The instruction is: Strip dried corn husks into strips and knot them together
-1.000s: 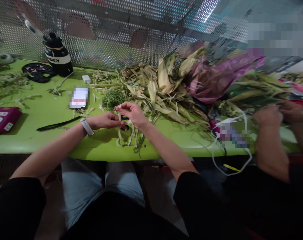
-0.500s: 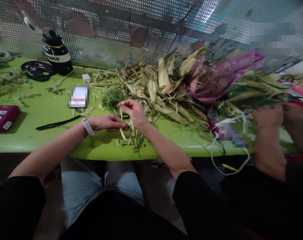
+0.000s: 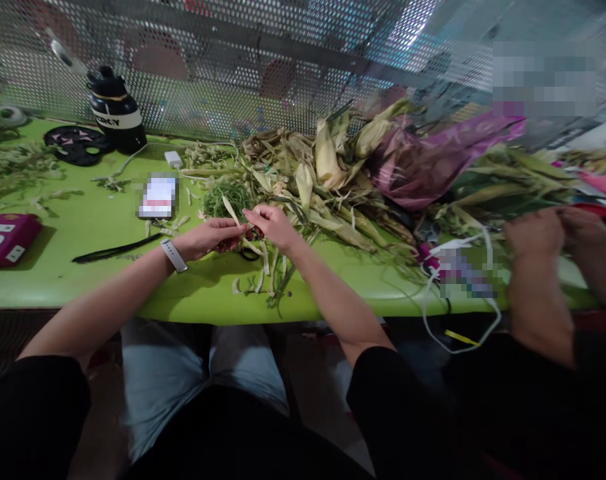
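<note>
A pale corn husk strip sticks up from where my two hands meet above the front of the table. My left hand, with a white band on its wrist, pinches the strip's lower part at its fingertips. My right hand is closed too, its thumb and finger pressed together at the same spot; the exact hold is partly hidden. Just behind the hands sits a tangle of thin green strands. Beneath them lie loose pale strips and a dark loop, perhaps a handle.
A large heap of dry corn husks and a purple plastic bag fill the back right. Phone, black strap, magenta box and dark bottle stand leftward. At right, another person's hands work near a white cable.
My left hand has risen slightly towards my right hand, which has come down a little. The husk strip, which hung down between them, now points up and leftward.
</note>
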Motion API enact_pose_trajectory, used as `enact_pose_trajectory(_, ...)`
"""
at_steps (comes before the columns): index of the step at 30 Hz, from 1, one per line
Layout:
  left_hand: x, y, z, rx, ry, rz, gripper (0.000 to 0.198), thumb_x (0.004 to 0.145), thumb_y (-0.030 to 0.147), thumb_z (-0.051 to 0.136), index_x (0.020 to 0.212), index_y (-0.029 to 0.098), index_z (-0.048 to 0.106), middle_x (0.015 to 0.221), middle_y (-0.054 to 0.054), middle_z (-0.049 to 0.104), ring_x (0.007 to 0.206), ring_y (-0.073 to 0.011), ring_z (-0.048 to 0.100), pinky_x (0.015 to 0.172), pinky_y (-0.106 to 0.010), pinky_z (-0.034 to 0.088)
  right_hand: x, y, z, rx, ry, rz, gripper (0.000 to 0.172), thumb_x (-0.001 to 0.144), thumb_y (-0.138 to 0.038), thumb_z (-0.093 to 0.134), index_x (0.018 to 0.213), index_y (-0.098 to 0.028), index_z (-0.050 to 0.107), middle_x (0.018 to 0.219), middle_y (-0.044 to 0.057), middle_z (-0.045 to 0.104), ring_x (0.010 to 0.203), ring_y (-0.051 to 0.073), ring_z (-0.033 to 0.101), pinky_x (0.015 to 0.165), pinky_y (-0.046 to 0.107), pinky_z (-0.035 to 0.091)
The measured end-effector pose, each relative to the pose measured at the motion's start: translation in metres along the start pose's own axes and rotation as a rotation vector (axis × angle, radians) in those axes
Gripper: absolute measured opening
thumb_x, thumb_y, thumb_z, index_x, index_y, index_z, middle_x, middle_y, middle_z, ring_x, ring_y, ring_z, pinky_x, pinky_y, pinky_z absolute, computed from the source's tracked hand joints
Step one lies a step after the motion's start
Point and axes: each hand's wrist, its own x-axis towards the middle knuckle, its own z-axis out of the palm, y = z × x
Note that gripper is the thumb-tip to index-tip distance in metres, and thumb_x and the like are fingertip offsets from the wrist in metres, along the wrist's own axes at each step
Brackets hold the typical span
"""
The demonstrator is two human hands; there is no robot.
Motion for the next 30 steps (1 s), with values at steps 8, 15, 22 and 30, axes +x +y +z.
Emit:
enact_pose_trajectory(8, -0.001, 0.003, 0.003, -0.011, 0.010, 0.061, 0.034, 0.082, 0.043, 0.071, 0.069, 0.015, 0.057, 0.050, 0.005, 0.043, 0.042, -0.0040, 0.034, 0.042, -0.019, 0.025, 0.006, 0.009, 0.006, -0.120, 0.179, -0.123, 0.063, 0.078, -0.080, 0.049, 0.056, -0.022, 0.041, 0.053, -0.004, 0.036, 0.053, 0.010, 0.033, 0.054, 0.028, 0.028)
enact_pose_trajectory(15, -0.004, 0.005, 0.003, 0.104, -0.008, 0.076, 0.036, 0.084, 0.046, 0.068, 0.069, 0.015, 0.056, 0.048, 0.004, 0.048, 0.039, -0.0034, 0.038, 0.039, -0.017, 0.028, 0.003, 0.009, 0.010, -0.161, 0.248, -0.159, 0.060, 0.081, -0.076, 0.049, 0.057, -0.022, 0.041, 0.054, -0.004, 0.037, 0.055, 0.011, 0.034, 0.057, 0.028, 0.030)
enact_pose_trajectory(22, 0.002, 0.000, -0.002, -0.026, 0.131, 0.049, 0.032, 0.086, 0.045, 0.067, 0.082, 0.015, 0.057, 0.058, -0.001, 0.064, 0.044, -0.0087, 0.057, 0.043, -0.019, 0.041, 0.009, 0.017, -0.002, 0.005, 0.152, 0.057, 0.063, 0.076, -0.082, 0.050, 0.063, -0.020, 0.055, 0.054, -0.001, 0.052, 0.051, 0.012, 0.048, 0.054, 0.028, 0.039)
enact_pose_trajectory(30, 0.008, -0.006, -0.011, -0.051, 0.264, 0.206, 0.036, 0.075, 0.044, 0.078, 0.085, 0.013, 0.061, 0.062, 0.002, 0.060, 0.049, -0.0056, 0.052, 0.047, -0.017, 0.040, 0.005, 0.009, -0.006, 0.143, -0.090, -0.042, 0.045, 0.079, -0.064, 0.065, 0.072, -0.020, 0.063, 0.062, -0.002, 0.062, 0.061, 0.013, 0.057, 0.067, 0.029, 0.047)
